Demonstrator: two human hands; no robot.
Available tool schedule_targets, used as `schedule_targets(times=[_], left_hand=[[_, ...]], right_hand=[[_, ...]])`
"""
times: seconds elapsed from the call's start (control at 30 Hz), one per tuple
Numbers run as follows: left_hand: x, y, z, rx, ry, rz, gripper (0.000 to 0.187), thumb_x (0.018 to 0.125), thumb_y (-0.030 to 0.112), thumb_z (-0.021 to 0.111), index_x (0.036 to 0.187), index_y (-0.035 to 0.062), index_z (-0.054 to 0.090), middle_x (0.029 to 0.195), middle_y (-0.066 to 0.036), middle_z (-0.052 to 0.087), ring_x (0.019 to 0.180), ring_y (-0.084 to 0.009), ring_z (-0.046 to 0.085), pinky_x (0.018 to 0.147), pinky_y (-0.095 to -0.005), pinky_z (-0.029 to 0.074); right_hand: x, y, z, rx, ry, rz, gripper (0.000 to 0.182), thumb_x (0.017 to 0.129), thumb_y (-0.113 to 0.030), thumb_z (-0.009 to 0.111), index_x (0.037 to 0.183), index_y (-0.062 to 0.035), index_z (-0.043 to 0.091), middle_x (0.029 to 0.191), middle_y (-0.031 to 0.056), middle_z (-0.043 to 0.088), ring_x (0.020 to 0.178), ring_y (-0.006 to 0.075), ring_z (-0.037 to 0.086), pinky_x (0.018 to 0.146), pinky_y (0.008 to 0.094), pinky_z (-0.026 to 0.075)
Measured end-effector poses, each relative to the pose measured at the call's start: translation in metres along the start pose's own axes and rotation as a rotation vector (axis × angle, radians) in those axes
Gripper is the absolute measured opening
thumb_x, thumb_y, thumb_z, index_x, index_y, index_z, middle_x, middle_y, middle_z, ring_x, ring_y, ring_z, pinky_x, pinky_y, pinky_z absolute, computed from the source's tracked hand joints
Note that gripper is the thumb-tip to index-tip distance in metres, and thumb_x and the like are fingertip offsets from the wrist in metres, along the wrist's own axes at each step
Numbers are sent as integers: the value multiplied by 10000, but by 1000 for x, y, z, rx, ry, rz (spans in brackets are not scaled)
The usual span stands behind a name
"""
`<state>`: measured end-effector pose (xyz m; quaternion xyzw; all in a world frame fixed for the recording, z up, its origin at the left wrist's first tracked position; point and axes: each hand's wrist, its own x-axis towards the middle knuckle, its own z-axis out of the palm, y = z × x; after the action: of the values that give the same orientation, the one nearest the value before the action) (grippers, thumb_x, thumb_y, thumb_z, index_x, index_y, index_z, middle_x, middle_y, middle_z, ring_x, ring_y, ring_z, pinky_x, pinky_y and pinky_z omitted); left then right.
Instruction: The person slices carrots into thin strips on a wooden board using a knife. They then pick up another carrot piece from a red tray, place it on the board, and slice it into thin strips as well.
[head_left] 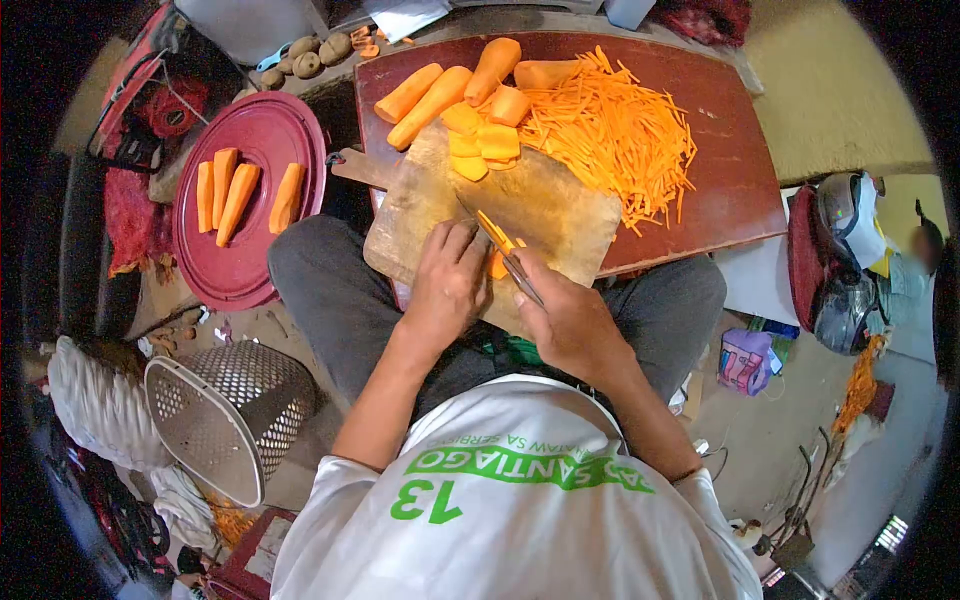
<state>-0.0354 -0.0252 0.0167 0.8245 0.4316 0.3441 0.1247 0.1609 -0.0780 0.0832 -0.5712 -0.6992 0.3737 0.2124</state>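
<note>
My right hand (568, 318) grips a knife (524, 278), its blade slanting up and left across the wooden cutting board (405, 235). Beside the blade, curled fingers of my left hand (448, 278) press on a carrot piece (497, 265), mostly hidden beneath the hand and knife. A few cut strips lie along the blade. Flat carrot slices (482, 142) are gathered at the board's far edge. Behind them, several peeled carrots (430, 107) rest on the red table (725, 150). A big heap of carrot strips (610, 135) spreads to the right of them.
To the left, a round red lid (250, 272) holds several peeled carrots (238, 203). Below it, a white perforated basket (205, 400) lies tipped on the floor. Brown potato-like roots (307, 64) sit at the back left. A purple pouch (748, 360) is on the floor at right.
</note>
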Motion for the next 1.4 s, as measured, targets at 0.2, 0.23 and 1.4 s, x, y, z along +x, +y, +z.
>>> schedule_targets(times=[0.2,0.23,1.4], left_hand=[[1,-3,-8,-49,43,-38,282,830,26,809,1097,-22,732,1068,-190,636,1003,-409,608,898,-497,524],[2,-7,-8,-42,57,-48,278,828,28,811,1090,-19,732,1062,-187,633,995,-406,607,891,-497,522],[-1,11,-4,-88,-111,-20,237,873,133,818,1032,8,694,1060,-199,579,1015,-411,586,893,-511,503]], right_hand=[[-2,-7,-13,-8,-68,-25,540,1045,-173,602,1545,1,494,1246,318,699,1154,496,690,957,519,563],[-2,-9,-14,-9,-90,-13,539,1047,-179,601,1544,2,497,1251,319,698,1161,494,689,962,514,563],[-107,0,-41,-25,-31,228,545,1028,-111,685,1531,28,531,1369,280,707,1264,423,710,1069,447,557]])
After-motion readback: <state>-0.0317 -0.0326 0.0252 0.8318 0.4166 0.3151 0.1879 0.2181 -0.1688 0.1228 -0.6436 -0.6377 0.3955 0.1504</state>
